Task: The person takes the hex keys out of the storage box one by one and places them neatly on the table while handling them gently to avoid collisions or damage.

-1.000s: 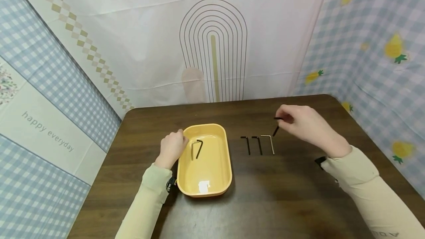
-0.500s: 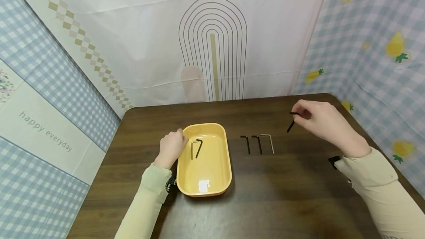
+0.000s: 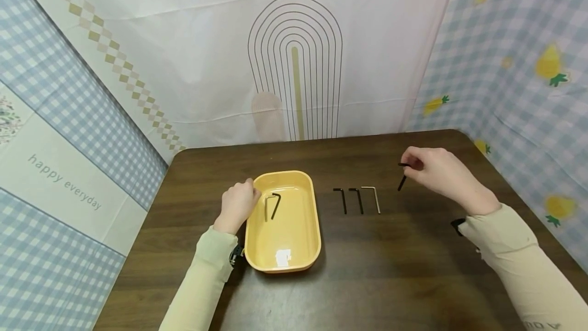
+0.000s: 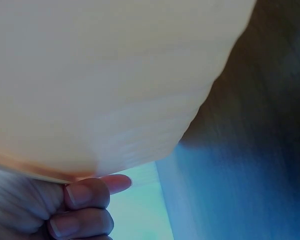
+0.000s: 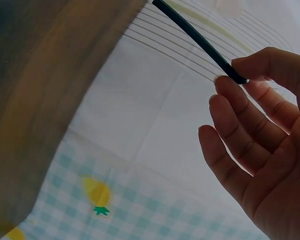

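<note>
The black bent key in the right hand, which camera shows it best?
The head view: the black key hangs whole from the right hand, above the table. The right wrist view shows only its straight shaft pinched at the fingertips. The left wrist view misses it.

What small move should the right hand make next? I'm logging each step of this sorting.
Probably lower the black hex key pinched by the right hand onto the table, just right of the row of three keys, where bare space shows.

Yellow plastic tray [image 3: 285, 249] | dark brown wooden table [image 3: 367, 269] | black hex key [image 3: 402, 182] | blue gingham pineapple-print cloth [image 3: 528, 65]
</note>
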The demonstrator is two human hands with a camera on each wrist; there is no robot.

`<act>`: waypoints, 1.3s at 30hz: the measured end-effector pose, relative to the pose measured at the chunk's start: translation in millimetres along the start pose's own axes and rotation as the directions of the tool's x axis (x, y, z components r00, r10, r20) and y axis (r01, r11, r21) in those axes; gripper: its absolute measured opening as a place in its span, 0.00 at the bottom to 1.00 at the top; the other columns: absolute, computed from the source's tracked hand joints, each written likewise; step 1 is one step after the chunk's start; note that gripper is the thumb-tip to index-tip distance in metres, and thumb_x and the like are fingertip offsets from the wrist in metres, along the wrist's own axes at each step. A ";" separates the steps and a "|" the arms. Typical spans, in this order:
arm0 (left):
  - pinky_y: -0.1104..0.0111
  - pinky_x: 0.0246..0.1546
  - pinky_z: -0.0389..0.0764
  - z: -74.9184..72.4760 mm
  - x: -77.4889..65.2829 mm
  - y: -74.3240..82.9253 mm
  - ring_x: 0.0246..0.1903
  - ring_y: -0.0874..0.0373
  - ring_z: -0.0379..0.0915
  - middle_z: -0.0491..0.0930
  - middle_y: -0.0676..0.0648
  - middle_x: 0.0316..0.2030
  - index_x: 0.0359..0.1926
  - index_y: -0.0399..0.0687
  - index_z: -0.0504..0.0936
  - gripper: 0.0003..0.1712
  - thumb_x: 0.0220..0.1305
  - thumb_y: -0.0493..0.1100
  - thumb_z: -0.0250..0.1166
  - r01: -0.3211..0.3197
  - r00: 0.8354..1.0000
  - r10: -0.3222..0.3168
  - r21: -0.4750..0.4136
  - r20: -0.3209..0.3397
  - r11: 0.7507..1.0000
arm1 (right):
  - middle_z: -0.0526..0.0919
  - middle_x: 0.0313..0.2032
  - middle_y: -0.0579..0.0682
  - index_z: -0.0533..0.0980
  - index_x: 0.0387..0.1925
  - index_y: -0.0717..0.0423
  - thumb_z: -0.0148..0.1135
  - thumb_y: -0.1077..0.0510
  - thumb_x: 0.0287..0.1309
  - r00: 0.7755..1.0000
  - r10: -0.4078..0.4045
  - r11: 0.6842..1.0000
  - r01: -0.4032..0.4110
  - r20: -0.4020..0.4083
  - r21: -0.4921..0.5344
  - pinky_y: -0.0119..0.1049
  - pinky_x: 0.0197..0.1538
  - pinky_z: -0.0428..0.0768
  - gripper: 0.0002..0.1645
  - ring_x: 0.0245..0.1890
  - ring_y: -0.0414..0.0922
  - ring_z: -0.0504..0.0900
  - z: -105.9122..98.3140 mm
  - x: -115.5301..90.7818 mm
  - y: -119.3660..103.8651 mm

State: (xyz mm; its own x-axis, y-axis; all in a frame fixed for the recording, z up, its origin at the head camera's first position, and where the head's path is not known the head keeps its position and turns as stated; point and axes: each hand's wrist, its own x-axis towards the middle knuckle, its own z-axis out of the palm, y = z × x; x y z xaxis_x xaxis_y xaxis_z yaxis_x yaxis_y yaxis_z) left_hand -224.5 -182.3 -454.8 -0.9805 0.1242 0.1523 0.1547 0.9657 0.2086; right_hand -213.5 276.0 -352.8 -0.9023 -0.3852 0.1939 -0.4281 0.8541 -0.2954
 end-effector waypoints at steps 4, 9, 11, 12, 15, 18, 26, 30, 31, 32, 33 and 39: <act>0.63 0.14 0.66 -0.1 -0.2 0.1 0.12 0.54 0.64 0.68 0.47 0.14 0.36 0.37 0.78 0.11 0.70 0.40 0.53 0.007 1.000 -0.007 -0.007 0.002 1.000 | 0.84 0.35 0.48 0.80 0.42 0.54 0.66 0.60 0.61 0.998 0.018 1.000 -0.018 0.059 -0.003 0.48 0.38 0.78 0.08 0.35 0.46 0.82 12.2 2.5 7.8; 0.61 0.15 0.69 -0.2 0.2 -1.1 0.12 0.52 0.66 0.68 0.46 0.15 0.34 0.38 0.77 0.10 0.69 0.40 0.54 0.000 1.000 0.000 -0.008 -0.015 1.000 | 0.82 0.32 0.46 0.80 0.41 0.55 0.67 0.60 0.61 0.992 0.028 1.000 -0.028 0.119 -0.002 0.46 0.36 0.77 0.07 0.31 0.43 0.80 26.9 4.8 15.7; 0.60 0.15 0.69 -0.2 1.0 -1.5 0.13 0.52 0.66 0.68 0.46 0.15 0.33 0.38 0.76 0.10 0.69 0.40 0.54 0.000 1.000 0.000 -0.006 -0.019 1.000 | 0.82 0.32 0.45 0.80 0.40 0.54 0.67 0.60 0.61 0.990 0.024 1.000 -0.025 0.137 0.001 0.45 0.35 0.77 0.06 0.30 0.42 0.79 31.8 5.3 18.4; 0.60 0.15 0.69 -0.2 1.2 -1.6 0.13 0.52 0.66 0.68 0.46 0.15 0.33 0.38 0.76 0.10 0.69 0.40 0.54 0.001 1.000 -0.001 -0.007 -0.017 1.000 | 0.82 0.31 0.44 0.80 0.40 0.54 0.67 0.60 0.61 0.989 0.020 1.000 -0.021 0.144 0.001 0.45 0.35 0.77 0.06 0.29 0.41 0.78 34.0 5.7 19.7; 0.61 0.15 0.68 0.1 1.0 -2.0 0.13 0.53 0.66 0.69 0.46 0.15 0.34 0.38 0.76 0.10 0.69 0.41 0.53 0.009 1.000 -0.009 -0.012 -0.009 1.000 | 0.81 0.30 0.43 0.80 0.39 0.52 0.67 0.60 0.60 0.987 0.008 1.000 -0.009 0.161 0.003 0.44 0.34 0.76 0.06 0.28 0.40 0.77 39.5 6.4 22.5; 0.62 0.15 0.67 0.4 0.5 -1.9 0.12 0.53 0.65 0.68 0.46 0.15 0.34 0.38 0.76 0.11 0.70 0.41 0.53 0.006 1.000 -0.006 -0.017 -0.004 1.000 | 0.81 0.29 0.43 0.80 0.39 0.53 0.68 0.60 0.59 0.987 0.001 1.000 0.000 0.164 -0.005 0.43 0.34 0.76 0.06 0.27 0.39 0.76 43.4 6.5 24.8; 0.63 0.14 0.66 0.6 0.0 -0.8 0.11 0.54 0.64 0.68 0.46 0.15 0.34 0.39 0.76 0.11 0.71 0.40 0.53 0.006 1.000 -0.006 -0.023 0.005 1.000 | 0.81 0.29 0.44 0.80 0.39 0.55 0.68 0.62 0.58 0.984 -0.003 1.000 0.004 0.177 -0.008 0.44 0.33 0.76 0.07 0.27 0.40 0.76 51.8 6.7 29.4; 0.62 0.15 0.66 0.6 0.3 -0.8 0.12 0.53 0.64 0.68 0.46 0.15 0.36 0.38 0.77 0.11 0.71 0.41 0.53 0.009 1.000 -0.009 -0.018 0.008 1.000 | 0.79 0.28 0.43 0.80 0.38 0.54 0.68 0.62 0.57 0.984 -0.004 1.000 0.005 0.180 -0.010 0.43 0.32 0.74 0.07 0.25 0.40 0.75 55.9 8.6 31.6; 0.62 0.15 0.66 0.6 0.3 -0.8 0.12 0.53 0.64 0.68 0.46 0.15 0.36 0.38 0.77 0.11 0.71 0.41 0.53 0.009 1.000 -0.009 -0.016 0.009 1.000 | 0.78 0.28 0.42 0.80 0.38 0.53 0.68 0.62 0.57 0.984 -0.004 1.000 0.006 0.180 -0.010 0.42 0.32 0.74 0.07 0.25 0.40 0.74 56.7 9.0 31.9; 0.63 0.15 0.66 0.7 0.4 -1.0 0.12 0.53 0.64 0.68 0.46 0.15 0.36 0.38 0.77 0.11 0.71 0.41 0.53 0.008 1.000 -0.008 -0.015 0.008 1.000 | 0.78 0.27 0.42 0.80 0.38 0.53 0.68 0.62 0.58 0.983 -0.006 1.000 0.007 0.182 -0.009 0.42 0.31 0.74 0.07 0.25 0.40 0.74 57.3 9.5 32.1; 0.63 0.15 0.66 0.8 0.5 -1.1 0.12 0.53 0.64 0.68 0.46 0.15 0.36 0.38 0.77 0.11 0.71 0.41 0.53 0.007 1.000 -0.007 -0.014 0.007 1.000 | 0.78 0.28 0.43 0.80 0.38 0.53 0.68 0.62 0.58 0.983 -0.007 1.000 0.008 0.183 -0.007 0.42 0.31 0.74 0.07 0.25 0.40 0.74 57.9 10.2 32.2; 0.63 0.15 0.65 0.8 1.0 -1.5 0.12 0.54 0.64 0.68 0.46 0.15 0.33 0.40 0.75 0.10 0.71 0.41 0.54 -0.001 1.000 0.000 -0.014 -0.001 1.000 | 0.79 0.28 0.44 0.80 0.39 0.54 0.68 0.62 0.58 0.981 0.002 1.000 -0.002 0.192 0.003 0.42 0.31 0.74 0.07 0.25 0.41 0.74 60.8 14.2 34.2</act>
State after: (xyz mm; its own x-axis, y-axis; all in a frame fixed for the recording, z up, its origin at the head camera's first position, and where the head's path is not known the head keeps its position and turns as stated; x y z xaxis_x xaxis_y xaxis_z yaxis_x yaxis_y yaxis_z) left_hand -225.8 -183.5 -455.7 -0.9803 0.1245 0.1531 0.1569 0.9623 0.2223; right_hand -244.1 278.4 -417.0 -0.8962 -0.4435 0.0100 -0.4260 0.8541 -0.2983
